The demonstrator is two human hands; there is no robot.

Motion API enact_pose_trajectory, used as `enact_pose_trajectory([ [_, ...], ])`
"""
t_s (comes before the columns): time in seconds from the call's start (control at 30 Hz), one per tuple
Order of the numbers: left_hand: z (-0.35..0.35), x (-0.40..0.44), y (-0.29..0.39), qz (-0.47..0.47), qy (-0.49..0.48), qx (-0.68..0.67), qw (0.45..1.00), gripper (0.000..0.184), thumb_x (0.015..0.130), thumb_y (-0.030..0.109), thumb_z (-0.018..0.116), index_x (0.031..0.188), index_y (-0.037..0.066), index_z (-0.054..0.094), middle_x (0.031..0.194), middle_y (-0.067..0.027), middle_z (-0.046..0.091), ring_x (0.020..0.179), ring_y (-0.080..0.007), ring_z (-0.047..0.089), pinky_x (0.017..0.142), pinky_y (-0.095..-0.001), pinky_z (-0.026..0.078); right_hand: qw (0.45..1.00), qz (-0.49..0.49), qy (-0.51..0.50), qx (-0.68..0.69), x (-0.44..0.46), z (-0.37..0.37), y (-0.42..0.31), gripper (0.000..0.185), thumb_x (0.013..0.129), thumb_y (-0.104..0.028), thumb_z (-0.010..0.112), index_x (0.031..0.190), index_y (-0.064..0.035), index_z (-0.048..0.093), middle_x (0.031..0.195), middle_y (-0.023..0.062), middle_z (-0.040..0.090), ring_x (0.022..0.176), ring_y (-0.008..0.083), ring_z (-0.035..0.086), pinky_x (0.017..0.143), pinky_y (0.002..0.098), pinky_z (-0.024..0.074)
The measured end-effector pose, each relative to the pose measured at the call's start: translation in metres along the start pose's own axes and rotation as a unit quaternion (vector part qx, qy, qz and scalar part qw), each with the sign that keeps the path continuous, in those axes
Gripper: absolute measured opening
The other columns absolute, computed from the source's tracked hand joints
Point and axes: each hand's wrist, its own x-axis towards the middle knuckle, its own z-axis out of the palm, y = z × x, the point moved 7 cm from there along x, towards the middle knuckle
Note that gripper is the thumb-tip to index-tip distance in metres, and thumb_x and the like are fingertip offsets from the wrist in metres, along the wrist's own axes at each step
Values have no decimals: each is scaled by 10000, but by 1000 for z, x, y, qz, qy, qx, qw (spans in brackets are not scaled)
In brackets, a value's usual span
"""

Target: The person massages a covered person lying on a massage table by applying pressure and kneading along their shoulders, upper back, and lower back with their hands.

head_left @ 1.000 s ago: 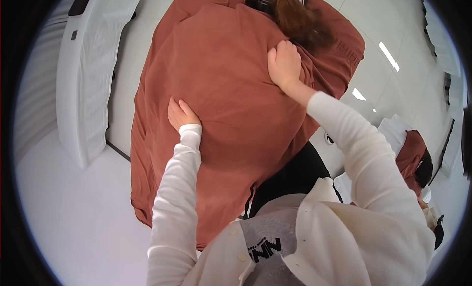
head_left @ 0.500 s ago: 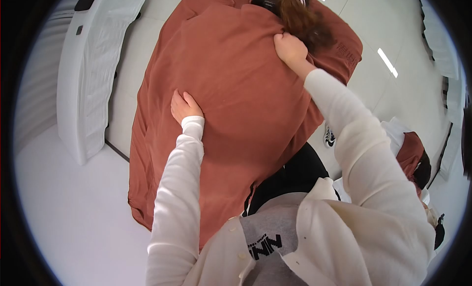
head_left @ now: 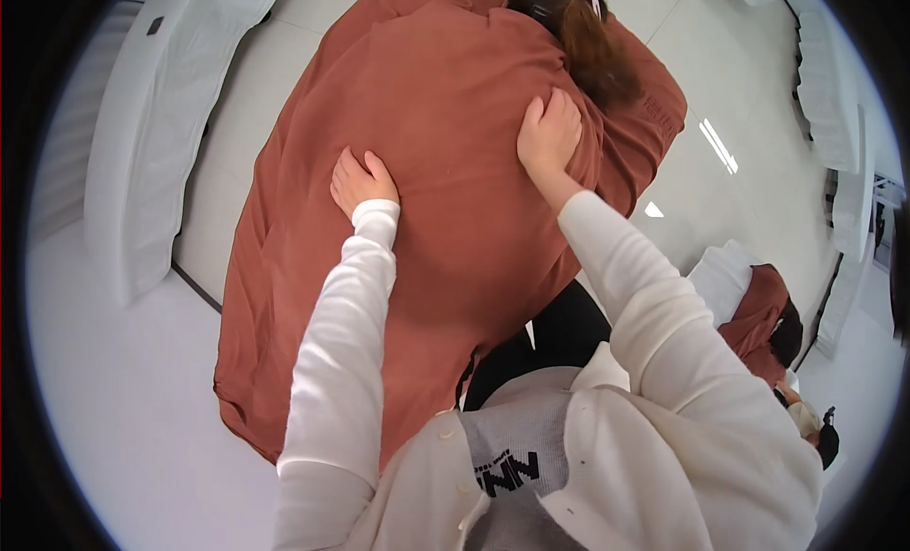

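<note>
"Red-brown cloth [head_left: 455, 229] is lying where?"

"It is lying under the left hand [head_left: 363, 181] and right hand [head_left: 551, 132], covering a person [head_left: 542, 1]. Both are resting open, with hair [head_left: 599, 58] hanging near the right one."

Cream jacket [head_left: 664, 447] — grey, black-lettered shirt [head_left: 517, 433]

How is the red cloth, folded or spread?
Spread: the red cloth lies wide over a bent person, with loose creases; the left hand and right hand rest on it.
</note>
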Motion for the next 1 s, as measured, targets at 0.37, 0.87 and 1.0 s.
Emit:
enact_pose_trajectory([
  [0.37, -4, 3, 2, 7, 11, -3, 1000, 448, 941, 319, 491, 1260, 8, 533, 1253, -177, 585, 1187, -342, 517, 1046, -458, 356, 990, 50, -71, -115, 17, 11, -23, 431, 904, -253, 512, 1257, -5, 522, 1318, 152, 535, 1225, 331, 474, 1033, 455, 353],
  [0.87, -4, 1, -1, 26, 17, 4, 1000, 450, 916, 312, 527, 1236, -5, 525, 1252, -176, 571, 1181, -335, 512, 1040, -475, 353, 986, -117, 16, -121, 2, 11, -40, 430, 928, -251, 494, 1266, 15, 514, 1307, 186, 529, 1224, 358, 472, 1024, 457, 368],
  [1.0, -4, 0, 1, 34, 10, 9, 999, 449, 915, 307, 528, 1239, -4, 524, 1254, -171, 572, 1187, -321, 512, 1044, -470, 353, 989, -147, -2, -21, -18, -2, -20, 475, 919, -226, 484, 1324, 21, 475, 1366, 199, 490, 1261, 369, 442, 1057, 474, 342],
])
